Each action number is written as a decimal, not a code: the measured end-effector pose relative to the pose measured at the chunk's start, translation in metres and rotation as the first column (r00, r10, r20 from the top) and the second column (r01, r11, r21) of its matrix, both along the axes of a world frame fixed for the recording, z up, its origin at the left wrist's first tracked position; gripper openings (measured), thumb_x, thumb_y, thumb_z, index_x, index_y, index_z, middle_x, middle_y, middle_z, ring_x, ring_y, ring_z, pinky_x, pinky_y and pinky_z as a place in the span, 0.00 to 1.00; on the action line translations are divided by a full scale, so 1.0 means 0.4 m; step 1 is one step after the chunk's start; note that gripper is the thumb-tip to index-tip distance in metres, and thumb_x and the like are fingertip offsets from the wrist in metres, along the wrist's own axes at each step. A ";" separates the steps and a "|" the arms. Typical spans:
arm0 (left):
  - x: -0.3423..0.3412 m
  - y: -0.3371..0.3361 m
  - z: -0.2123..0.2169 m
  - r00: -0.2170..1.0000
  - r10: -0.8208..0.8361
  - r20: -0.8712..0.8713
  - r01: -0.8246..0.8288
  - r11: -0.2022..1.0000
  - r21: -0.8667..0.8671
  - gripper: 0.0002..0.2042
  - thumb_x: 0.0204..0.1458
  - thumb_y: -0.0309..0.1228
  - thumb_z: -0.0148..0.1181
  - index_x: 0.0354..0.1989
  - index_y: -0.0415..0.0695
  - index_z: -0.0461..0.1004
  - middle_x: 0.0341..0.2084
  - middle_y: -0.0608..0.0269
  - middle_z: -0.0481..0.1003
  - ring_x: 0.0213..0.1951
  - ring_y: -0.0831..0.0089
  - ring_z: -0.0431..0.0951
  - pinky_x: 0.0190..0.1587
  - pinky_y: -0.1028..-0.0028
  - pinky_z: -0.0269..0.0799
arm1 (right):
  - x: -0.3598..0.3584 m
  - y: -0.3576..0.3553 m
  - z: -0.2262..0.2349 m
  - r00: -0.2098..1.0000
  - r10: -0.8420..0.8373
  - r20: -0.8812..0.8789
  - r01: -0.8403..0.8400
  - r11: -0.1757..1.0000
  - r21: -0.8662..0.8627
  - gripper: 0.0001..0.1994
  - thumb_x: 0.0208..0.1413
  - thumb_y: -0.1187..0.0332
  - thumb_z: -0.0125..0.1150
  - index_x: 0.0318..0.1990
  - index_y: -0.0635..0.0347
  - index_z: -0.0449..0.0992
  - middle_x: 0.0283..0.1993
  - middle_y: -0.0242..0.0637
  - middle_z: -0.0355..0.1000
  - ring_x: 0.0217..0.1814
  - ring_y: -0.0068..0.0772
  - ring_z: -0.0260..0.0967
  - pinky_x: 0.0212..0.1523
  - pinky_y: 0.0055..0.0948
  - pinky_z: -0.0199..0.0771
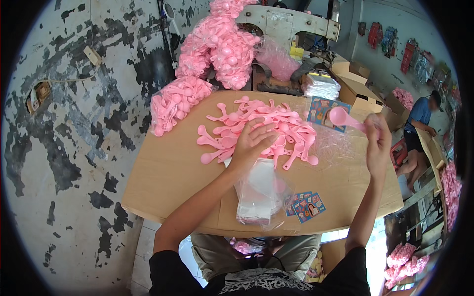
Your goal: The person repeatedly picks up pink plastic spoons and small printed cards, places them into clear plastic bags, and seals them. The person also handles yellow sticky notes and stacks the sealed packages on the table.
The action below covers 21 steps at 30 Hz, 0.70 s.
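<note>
My right hand (377,140) is raised over the right side of the table, its fingers closed round the handle of a pink plastic scoop (339,117). The scoop's round bowl points left, in front of a blue printed card (316,109). My left hand (255,141) has its fingers spread, over the near edge of a heap of pink scoops (266,112); whether it touches any is unclear. Below it lies a stack of clear plastic bags (254,197), partly under my left wrist. Two or more small printed cards (309,207) overlap beside the bags.
Bulging clear bags of pink scoops (180,101) stand at the table's (168,187) far left corner. Behind the table are a white machine frame (286,22), a pack of clear bags (321,86) and cardboard boxes (358,91). A seated person (418,121) works at far right.
</note>
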State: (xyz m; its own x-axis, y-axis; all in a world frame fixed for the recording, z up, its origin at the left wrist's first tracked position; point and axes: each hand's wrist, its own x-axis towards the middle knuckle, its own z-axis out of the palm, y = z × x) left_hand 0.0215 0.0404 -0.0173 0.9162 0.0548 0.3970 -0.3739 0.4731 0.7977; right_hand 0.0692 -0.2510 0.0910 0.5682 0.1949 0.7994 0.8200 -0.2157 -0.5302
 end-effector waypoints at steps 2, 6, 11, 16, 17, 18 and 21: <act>-0.003 -0.005 0.015 0.969 0.202 0.139 -0.232 0.939 0.253 0.27 0.56 0.33 0.64 0.60 0.40 0.58 0.61 0.44 0.64 0.63 0.62 0.65 0.65 0.65 0.62 | -0.011 0.012 0.015 0.986 -0.161 0.040 0.163 0.986 -0.040 0.06 0.63 0.69 0.54 0.35 0.60 0.75 0.28 0.25 0.63 0.24 0.13 0.54 0.26 0.17 0.55; -0.051 -0.066 0.072 0.898 0.161 0.409 -0.405 0.665 0.628 0.29 0.54 0.31 0.64 0.62 0.36 0.58 0.60 0.48 0.65 0.63 0.61 0.66 0.66 0.64 0.59 | -0.036 0.040 0.052 0.965 -0.250 0.084 0.250 0.968 0.017 0.07 0.60 0.70 0.59 0.31 0.60 0.78 0.18 0.23 0.62 0.22 0.11 0.55 0.23 0.18 0.56; -0.139 -0.143 0.047 0.959 0.037 0.282 -0.254 0.559 0.789 0.35 0.54 0.35 0.65 0.65 0.35 0.54 0.53 0.47 0.71 0.58 0.64 0.71 0.59 0.70 0.65 | -0.120 0.195 -0.037 0.973 0.136 -0.185 -0.169 0.970 -0.177 0.08 0.61 0.69 0.59 0.31 0.63 0.77 0.20 0.24 0.65 0.23 0.12 0.59 0.24 0.19 0.60; -0.114 -0.145 0.018 0.994 -0.093 -0.064 0.113 0.867 0.486 0.25 0.62 0.27 0.53 0.65 0.35 0.54 0.54 0.51 0.73 0.55 0.66 0.75 0.54 0.72 0.70 | -0.081 0.186 -0.139 0.917 0.348 -0.195 -0.305 0.927 0.217 0.12 0.60 0.67 0.61 0.45 0.65 0.73 0.42 0.35 0.72 0.39 0.18 0.69 0.37 0.22 0.69; -0.117 -0.132 0.037 0.961 -0.212 -0.175 0.267 0.870 0.414 0.25 0.64 0.26 0.49 0.68 0.37 0.52 0.56 0.52 0.72 0.57 0.67 0.73 0.57 0.70 0.70 | -0.076 0.179 -0.127 0.922 0.327 -0.209 -0.287 0.937 0.201 0.15 0.60 0.67 0.62 0.51 0.64 0.71 0.50 0.36 0.70 0.47 0.19 0.68 0.42 0.24 0.70; -0.120 -0.126 0.051 0.959 -0.214 -0.185 0.274 0.866 0.419 0.25 0.64 0.26 0.49 0.68 0.37 0.52 0.56 0.52 0.72 0.57 0.67 0.73 0.57 0.70 0.70 | -0.064 0.175 -0.129 0.921 0.326 -0.214 -0.282 0.936 0.211 0.15 0.60 0.67 0.62 0.51 0.64 0.71 0.50 0.36 0.70 0.47 0.19 0.68 0.42 0.24 0.70; -0.127 -0.116 0.079 0.753 -0.567 -0.333 0.651 0.713 0.259 0.28 0.64 0.32 0.51 0.70 0.39 0.50 0.61 0.53 0.68 0.61 0.65 0.70 0.59 0.67 0.69 | -0.023 0.137 -0.135 0.700 0.486 -0.524 -0.465 0.866 0.182 0.08 0.60 0.69 0.62 0.41 0.65 0.77 0.36 0.27 0.74 0.35 0.12 0.68 0.34 0.19 0.69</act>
State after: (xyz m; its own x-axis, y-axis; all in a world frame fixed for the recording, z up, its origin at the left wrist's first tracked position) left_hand -0.0292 -0.0059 0.0142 0.7617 -0.6442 0.0695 0.0986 0.2212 0.9702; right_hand 0.0599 -0.1963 0.0368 0.7404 0.5380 0.4030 0.3868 0.1494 -0.9100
